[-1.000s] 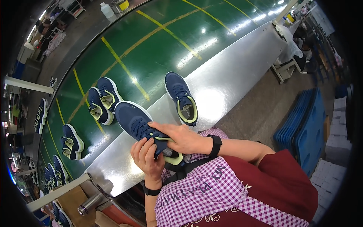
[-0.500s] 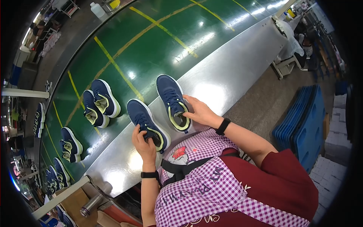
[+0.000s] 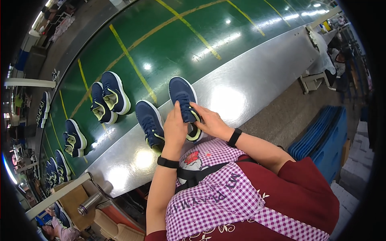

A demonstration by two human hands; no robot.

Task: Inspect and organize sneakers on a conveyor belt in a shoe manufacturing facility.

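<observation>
A broad green belt (image 3: 177,52) crossed by yellow lines fills the far side, and along its near edge runs a shiny metal bench (image 3: 253,74), slanting from lower left to upper right. Both bare forearms come in from the person's side, the left one (image 3: 159,201) rising steeply, the right one (image 3: 261,150) reaching in at a slant from the lower right. The navy shoe (image 3: 177,89) between the hands is upright, sole down, at the far edge of the bench, its front end reaching over the belt. Its toe points away from the person and a little left, the heel toward the apron (image 3: 217,197), so its long axis runs steeply from upper left to lower right. Just to its left, a second navy shoe (image 3: 148,120) lies nearly parallel, toe also away, its heel partly hidden by the left wrist. The left hand (image 3: 175,126) stands with its back up and fingers pointing forward along the shoe's left side, fingertips at the laces (image 3: 183,99); how far its grip is closed cannot be told. The right hand (image 3: 214,122) comes from the other side with fingers pointing left, its grip closed on the shoe beside the opening, index finger by the laces and thumb lower, near the lime collar lining.
</observation>
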